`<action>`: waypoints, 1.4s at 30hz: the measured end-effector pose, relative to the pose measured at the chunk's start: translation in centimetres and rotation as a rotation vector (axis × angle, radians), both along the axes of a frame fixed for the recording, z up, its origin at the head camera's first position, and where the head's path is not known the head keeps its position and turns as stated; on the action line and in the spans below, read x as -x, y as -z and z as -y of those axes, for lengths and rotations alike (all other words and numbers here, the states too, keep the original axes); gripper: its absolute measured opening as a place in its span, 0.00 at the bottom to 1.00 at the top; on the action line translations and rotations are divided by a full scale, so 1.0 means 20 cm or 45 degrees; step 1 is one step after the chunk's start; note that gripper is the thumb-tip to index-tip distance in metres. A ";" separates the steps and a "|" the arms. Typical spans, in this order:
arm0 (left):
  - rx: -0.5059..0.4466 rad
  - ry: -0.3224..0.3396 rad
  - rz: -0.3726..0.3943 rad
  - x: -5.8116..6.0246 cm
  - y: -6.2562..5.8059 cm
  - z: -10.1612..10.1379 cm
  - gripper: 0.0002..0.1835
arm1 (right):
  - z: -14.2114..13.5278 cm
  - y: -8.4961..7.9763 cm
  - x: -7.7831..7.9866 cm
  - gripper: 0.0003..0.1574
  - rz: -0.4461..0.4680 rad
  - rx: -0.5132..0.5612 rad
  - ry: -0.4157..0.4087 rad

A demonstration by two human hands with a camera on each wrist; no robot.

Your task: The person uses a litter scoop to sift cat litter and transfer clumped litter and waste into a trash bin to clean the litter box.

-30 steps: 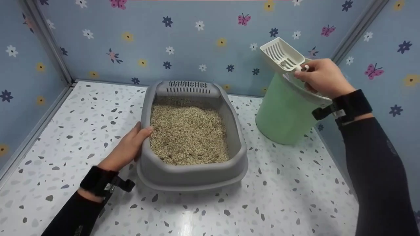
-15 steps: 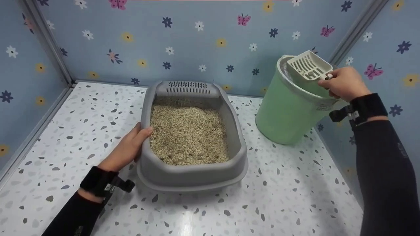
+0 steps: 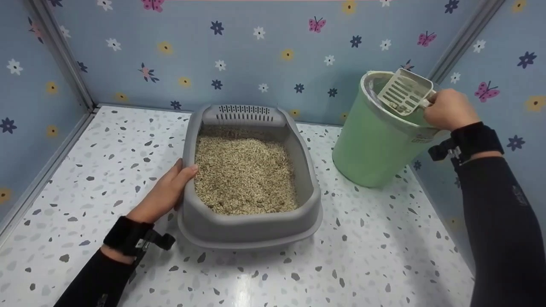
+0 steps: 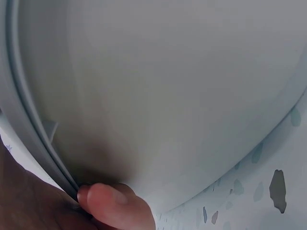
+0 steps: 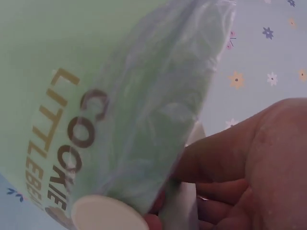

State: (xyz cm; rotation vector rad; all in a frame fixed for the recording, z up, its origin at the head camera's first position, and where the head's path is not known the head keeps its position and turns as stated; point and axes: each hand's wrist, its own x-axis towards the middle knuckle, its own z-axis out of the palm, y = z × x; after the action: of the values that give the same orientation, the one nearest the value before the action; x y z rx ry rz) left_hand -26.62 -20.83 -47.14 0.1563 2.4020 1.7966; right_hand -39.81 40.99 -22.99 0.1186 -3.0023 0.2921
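Observation:
A grey litter box (image 3: 251, 232) stands on the floor, filled with pellet litter (image 3: 245, 175). My left hand (image 3: 166, 187) grips its left rim, thumb on top; in the left wrist view curled fingers (image 4: 120, 206) show beneath the rim against the outer wall. At the right, my right hand (image 3: 452, 111) holds a cream slotted litter scoop (image 3: 407, 85) by its handle. The scoop is tilted over the mouth of a green bin (image 3: 367, 140), with a few small clumps at its lower edge. The right wrist view shows the hand beside the bin's side; the scoop's pan is hidden there.
A clear plastic liner (image 5: 158, 105) folds over the bin's rim. Blue floral panels (image 3: 256, 55) enclose the back and both sides. Speckled white floor (image 3: 354, 238) lies around the box and the bin.
My right hand has moved the scoop right and down, from above the bin's near-left rim to over its mouth, then tilted it more steeply. The left hand and litter box have stayed put.

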 end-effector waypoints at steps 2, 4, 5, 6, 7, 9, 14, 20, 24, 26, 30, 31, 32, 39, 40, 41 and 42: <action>-0.005 0.002 -0.007 0.00 0.00 0.00 0.38 | 0.02 0.01 -0.01 0.15 -0.057 -0.043 -0.007; -0.001 -0.001 -0.009 0.00 -0.01 0.00 0.39 | 0.04 0.02 -0.01 0.08 -0.099 -0.085 0.012; -0.003 -0.003 -0.010 0.00 -0.01 0.00 0.39 | 0.05 0.02 -0.02 0.05 -0.110 -0.106 0.027; -0.002 -0.003 -0.010 0.00 -0.01 0.00 0.38 | 0.06 0.03 -0.02 0.09 -0.124 -0.131 0.039; -0.001 -0.003 -0.010 0.00 -0.01 0.00 0.38 | 0.07 0.03 -0.02 0.15 -0.135 -0.155 0.049; 0.001 -0.007 -0.009 0.00 0.00 -0.01 0.37 | 0.09 0.03 -0.02 0.22 -0.162 -0.205 0.055; -0.002 -0.014 -0.017 0.00 0.00 -0.01 0.34 | 0.13 0.06 -0.03 0.17 -0.271 -0.310 0.019; 0.016 -0.011 -0.017 0.00 0.01 0.00 0.35 | 0.14 0.06 -0.04 0.15 -0.292 -0.293 0.022; 0.029 -0.011 -0.009 -0.01 0.01 0.00 0.37 | 0.15 0.04 -0.05 0.19 -0.253 -0.190 0.047; 0.024 -0.009 -0.008 -0.01 0.01 0.00 0.37 | 0.16 0.03 -0.07 0.19 -0.283 -0.142 0.037; 0.019 -0.003 -0.004 -0.01 0.00 0.00 0.40 | 0.22 0.00 -0.11 0.24 -0.412 -0.081 -0.030; 0.020 -0.004 0.000 -0.01 0.00 0.01 0.40 | 0.25 -0.01 -0.13 0.24 -0.443 -0.060 -0.052; 0.025 -0.004 0.003 -0.01 0.00 0.01 0.41 | 0.29 -0.02 -0.15 0.24 -0.469 -0.040 -0.071; 0.056 -0.015 0.001 -0.01 0.00 0.02 0.48 | 0.60 -0.01 -0.25 0.20 -0.445 0.135 -0.240; 0.059 -0.014 -0.002 -0.01 0.00 0.02 0.48 | 0.66 0.00 -0.26 0.19 -0.413 0.143 -0.268; 0.064 -0.013 -0.003 -0.01 0.00 0.01 0.49 | 0.71 0.02 -0.27 0.18 -0.377 0.146 -0.295; 0.065 -0.015 -0.002 -0.01 0.00 0.01 0.49 | 0.76 0.05 -0.27 0.18 -0.350 0.142 -0.331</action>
State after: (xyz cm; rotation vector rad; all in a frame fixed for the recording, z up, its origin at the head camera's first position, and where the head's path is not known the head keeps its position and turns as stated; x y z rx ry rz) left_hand -26.32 -21.10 -47.06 0.1386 2.4521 1.7391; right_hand -34.35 25.89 -23.94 0.4970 -2.6896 0.4285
